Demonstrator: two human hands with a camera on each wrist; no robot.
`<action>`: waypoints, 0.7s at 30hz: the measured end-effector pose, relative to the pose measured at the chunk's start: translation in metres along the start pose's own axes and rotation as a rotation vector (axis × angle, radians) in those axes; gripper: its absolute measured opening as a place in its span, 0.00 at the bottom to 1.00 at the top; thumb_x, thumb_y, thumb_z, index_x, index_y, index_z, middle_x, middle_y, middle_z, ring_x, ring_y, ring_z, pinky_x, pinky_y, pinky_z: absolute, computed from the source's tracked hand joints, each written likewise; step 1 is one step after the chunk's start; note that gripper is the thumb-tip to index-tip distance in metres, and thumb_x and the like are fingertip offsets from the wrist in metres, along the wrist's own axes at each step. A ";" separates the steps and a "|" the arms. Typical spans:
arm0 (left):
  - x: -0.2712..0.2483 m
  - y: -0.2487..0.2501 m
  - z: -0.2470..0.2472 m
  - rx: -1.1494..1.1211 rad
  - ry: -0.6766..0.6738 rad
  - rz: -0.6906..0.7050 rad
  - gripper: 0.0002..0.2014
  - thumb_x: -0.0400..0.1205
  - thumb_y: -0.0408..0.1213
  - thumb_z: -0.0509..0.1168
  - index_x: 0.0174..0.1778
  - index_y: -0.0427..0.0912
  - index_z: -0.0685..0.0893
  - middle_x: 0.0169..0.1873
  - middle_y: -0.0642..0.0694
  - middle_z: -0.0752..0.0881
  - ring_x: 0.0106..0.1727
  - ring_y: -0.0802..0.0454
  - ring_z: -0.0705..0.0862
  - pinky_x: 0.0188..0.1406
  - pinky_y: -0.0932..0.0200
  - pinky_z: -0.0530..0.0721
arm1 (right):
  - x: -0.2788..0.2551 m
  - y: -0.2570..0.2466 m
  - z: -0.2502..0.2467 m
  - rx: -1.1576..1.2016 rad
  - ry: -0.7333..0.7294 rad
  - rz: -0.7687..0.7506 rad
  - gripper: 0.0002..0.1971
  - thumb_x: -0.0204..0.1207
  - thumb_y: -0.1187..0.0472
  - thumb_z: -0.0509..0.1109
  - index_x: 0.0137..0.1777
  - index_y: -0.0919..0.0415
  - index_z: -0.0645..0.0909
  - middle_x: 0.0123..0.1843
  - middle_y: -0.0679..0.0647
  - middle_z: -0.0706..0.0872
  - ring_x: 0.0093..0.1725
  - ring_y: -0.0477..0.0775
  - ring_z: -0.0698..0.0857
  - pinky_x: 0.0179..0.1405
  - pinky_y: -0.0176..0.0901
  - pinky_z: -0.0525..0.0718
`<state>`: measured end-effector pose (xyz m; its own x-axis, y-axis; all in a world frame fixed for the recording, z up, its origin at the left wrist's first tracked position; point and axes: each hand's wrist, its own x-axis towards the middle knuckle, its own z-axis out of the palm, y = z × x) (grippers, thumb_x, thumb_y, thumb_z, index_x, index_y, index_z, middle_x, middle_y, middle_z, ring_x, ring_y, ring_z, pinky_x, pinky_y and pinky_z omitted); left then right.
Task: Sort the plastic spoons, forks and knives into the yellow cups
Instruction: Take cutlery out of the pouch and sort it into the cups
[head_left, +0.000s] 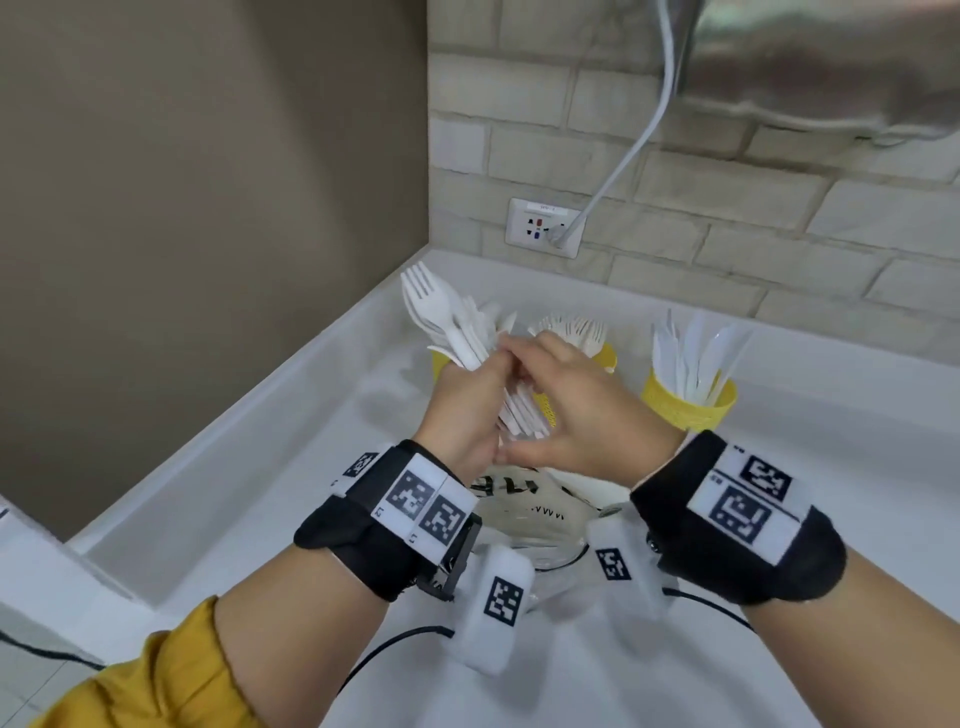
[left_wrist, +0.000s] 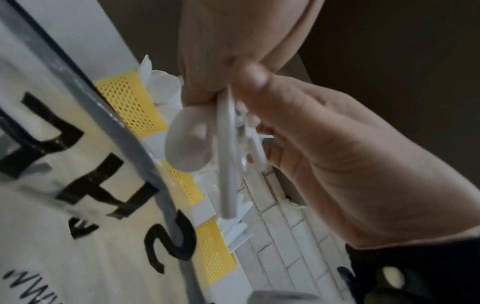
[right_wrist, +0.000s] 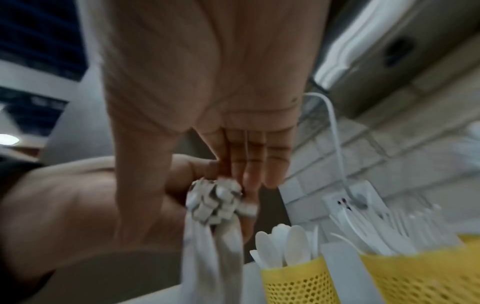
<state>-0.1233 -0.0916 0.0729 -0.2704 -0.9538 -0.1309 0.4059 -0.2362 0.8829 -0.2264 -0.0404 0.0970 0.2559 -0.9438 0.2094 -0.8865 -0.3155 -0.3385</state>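
Gripping smooth white plastic cutlery bundle: left hand; right hand pinching handles.

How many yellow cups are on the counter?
3, in a row by the back wall: the left cup mostly hidden behind the left hand's cutlery bundle, the middle cup behind the right hand, and the right cup in the open.
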 end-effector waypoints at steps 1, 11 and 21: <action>-0.001 0.001 -0.001 -0.033 -0.004 -0.028 0.07 0.81 0.28 0.60 0.45 0.35 0.83 0.36 0.39 0.85 0.37 0.48 0.85 0.37 0.57 0.86 | 0.000 -0.005 0.004 -0.089 -0.022 0.010 0.47 0.68 0.53 0.76 0.81 0.62 0.51 0.70 0.54 0.68 0.71 0.51 0.66 0.70 0.36 0.64; -0.006 0.012 -0.007 -0.123 -0.084 -0.070 0.04 0.78 0.29 0.65 0.39 0.38 0.84 0.36 0.43 0.83 0.43 0.48 0.83 0.51 0.55 0.81 | 0.003 -0.009 0.028 0.195 -0.054 0.091 0.20 0.81 0.66 0.55 0.71 0.70 0.59 0.45 0.70 0.83 0.41 0.68 0.83 0.43 0.64 0.81; 0.000 0.003 -0.001 -0.057 0.075 -0.027 0.16 0.74 0.34 0.73 0.55 0.31 0.82 0.44 0.38 0.87 0.37 0.49 0.87 0.33 0.63 0.87 | -0.001 -0.012 0.030 0.419 -0.026 0.101 0.20 0.78 0.71 0.57 0.70 0.65 0.62 0.44 0.51 0.82 0.40 0.46 0.83 0.36 0.32 0.79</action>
<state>-0.1208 -0.0925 0.0755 -0.2170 -0.9576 -0.1898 0.4485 -0.2705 0.8519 -0.2042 -0.0384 0.0735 0.1904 -0.9724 0.1349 -0.6761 -0.2295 -0.7002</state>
